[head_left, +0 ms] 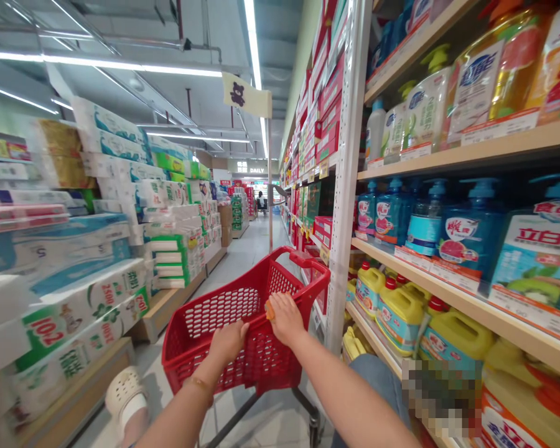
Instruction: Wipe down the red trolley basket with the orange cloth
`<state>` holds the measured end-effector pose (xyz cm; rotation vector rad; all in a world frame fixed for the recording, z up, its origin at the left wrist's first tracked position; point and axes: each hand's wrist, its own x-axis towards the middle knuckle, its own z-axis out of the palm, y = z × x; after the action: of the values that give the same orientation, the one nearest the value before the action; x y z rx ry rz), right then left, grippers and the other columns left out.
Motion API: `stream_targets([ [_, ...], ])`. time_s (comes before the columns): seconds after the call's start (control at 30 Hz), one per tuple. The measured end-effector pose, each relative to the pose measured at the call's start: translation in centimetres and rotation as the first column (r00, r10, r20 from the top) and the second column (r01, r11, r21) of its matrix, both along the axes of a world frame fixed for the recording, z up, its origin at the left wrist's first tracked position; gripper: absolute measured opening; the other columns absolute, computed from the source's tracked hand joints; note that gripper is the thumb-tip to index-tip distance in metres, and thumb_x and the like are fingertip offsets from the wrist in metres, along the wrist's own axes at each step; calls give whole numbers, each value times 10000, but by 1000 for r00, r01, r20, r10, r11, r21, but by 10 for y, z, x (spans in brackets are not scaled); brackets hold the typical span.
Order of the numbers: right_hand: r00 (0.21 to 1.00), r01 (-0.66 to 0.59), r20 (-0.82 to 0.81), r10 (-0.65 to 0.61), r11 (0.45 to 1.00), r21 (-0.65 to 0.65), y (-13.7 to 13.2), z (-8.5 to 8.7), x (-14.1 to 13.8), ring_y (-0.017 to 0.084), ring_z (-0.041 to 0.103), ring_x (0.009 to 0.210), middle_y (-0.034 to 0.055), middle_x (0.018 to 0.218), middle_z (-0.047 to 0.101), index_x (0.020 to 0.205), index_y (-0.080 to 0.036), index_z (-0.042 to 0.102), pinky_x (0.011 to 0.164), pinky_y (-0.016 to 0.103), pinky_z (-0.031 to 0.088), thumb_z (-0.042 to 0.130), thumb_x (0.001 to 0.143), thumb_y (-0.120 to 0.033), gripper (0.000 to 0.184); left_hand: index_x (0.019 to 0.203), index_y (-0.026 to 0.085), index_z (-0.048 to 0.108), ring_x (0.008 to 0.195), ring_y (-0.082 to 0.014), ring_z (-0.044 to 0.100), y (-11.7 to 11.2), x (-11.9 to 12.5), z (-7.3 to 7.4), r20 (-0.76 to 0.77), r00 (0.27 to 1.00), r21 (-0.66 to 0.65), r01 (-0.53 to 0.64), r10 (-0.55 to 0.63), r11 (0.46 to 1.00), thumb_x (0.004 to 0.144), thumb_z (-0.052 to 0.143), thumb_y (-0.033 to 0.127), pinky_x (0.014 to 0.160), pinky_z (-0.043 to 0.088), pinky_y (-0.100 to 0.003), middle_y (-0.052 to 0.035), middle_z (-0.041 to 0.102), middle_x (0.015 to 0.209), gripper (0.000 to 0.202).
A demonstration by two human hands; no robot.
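Note:
A red plastic shopping cart [205,317] with a perforated basket stands in front of me, angled across the aisle. No goods show in the visible part of its basket. My left hand [228,343] is closed on the near rim. Farther right along that rim, my right hand [285,318] curls its fingers over the edge. A small orange piece [270,310] shows at the right fingers; whether it belongs to the cart is unclear. Behind the basket rises a thin pole with a cream flag [247,96] bearing a dark bear.
Stacked paper packs [84,311] on low platforms line the left. On the right, shelves hold blue pump bottles [471,218] and yellow jugs [404,314], close beside a white upright post [348,155]. The tiled aisle [249,239] runs ahead toward a distant person [261,202].

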<state>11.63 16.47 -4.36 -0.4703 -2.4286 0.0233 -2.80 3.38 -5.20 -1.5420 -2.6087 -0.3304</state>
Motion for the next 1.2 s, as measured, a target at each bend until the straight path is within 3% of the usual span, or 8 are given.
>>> stream_targets([
  [0.13, 992, 117, -38, -120, 990, -79, -2, -4, -8, 249, 279, 1369, 127, 1433, 416, 1367, -84, 437, 1163, 417, 84, 523, 815, -241, 581, 982, 181, 555, 998, -281, 604, -6, 8, -7, -24, 994, 8, -108, 108, 994, 957, 160, 404, 822, 381, -431, -129, 674, 1024, 454],
  [0.27, 1000, -28, 7, 28, 999, -42, -12, -14, -13, 216, 272, 1374, 91, 1446, 406, 1386, -127, 413, 1164, 397, 97, 506, 848, -286, 568, 1032, 203, 540, 1067, -242, 580, -1, 17, -8, 4, 998, -13, -64, 64, 998, 958, 182, 365, 849, 389, -400, -110, 650, 1122, 400],
  [0.37, 999, -8, 43, 10, 999, -54, -3, -11, -6, 196, 284, 1369, 87, 1438, 419, 1376, -140, 426, 1160, 386, 117, 486, 863, -271, 532, 1065, 232, 530, 1086, -206, 580, -12, 14, -7, 46, 999, -53, 0, 3, 999, 952, 225, 371, 835, 408, -356, -87, 637, 1171, 354],
  [0.6, 994, 107, 52, -101, 986, -126, -12, -15, -12, 243, 240, 1386, 147, 1447, 388, 1364, -92, 420, 1144, 468, 129, 493, 854, -219, 530, 997, 165, 498, 873, -290, 655, -39, 32, -18, 55, 992, -76, -110, 114, 991, 954, 157, 366, 707, 435, -411, -143, 677, 947, 398],
  [0.77, 991, -54, 114, 68, 991, -121, -15, -21, -6, 178, 286, 1367, 50, 1430, 436, 1356, -198, 435, 1151, 394, 144, 493, 897, -317, 478, 979, 198, 495, 919, -189, 642, -39, 36, -19, 104, 992, -18, 69, -67, 997, 969, 164, 380, 728, 413, -297, -77, 675, 979, 379],
  [0.9, 995, 45, 94, -30, 985, -165, 1, -20, -1, 226, 271, 1373, 122, 1436, 410, 1363, -130, 412, 1137, 470, 150, 454, 916, -275, 472, 923, 204, 551, 874, -211, 626, -53, 30, -29, -37, 965, -13, 260, -261, 965, 964, 150, 443, 759, 381, -333, -69, 680, 883, 468],
  [1.07, 994, -19, 100, 34, 988, -156, -20, -34, -4, 203, 257, 1376, 72, 1423, 440, 1354, -167, 432, 1155, 426, 119, 510, 900, -325, 487, 901, 172, 583, 810, -240, 591, -47, 50, -41, -171, 980, 105, 125, -106, 987, 967, 120, 396, 746, 348, -383, -100, 657, 822, 519],
  [1.2, 989, -67, 124, 86, 986, -152, -12, -35, 9, 164, 308, 1353, 32, 1397, 476, 1344, -214, 449, 1153, 386, 150, 499, 915, -348, 453, 921, 199, 569, 863, -210, 555, -47, 42, -41, -140, 920, 98, 380, -366, 920, 970, 156, 398, 776, 350, -358, -73, 639, 902, 461],
])
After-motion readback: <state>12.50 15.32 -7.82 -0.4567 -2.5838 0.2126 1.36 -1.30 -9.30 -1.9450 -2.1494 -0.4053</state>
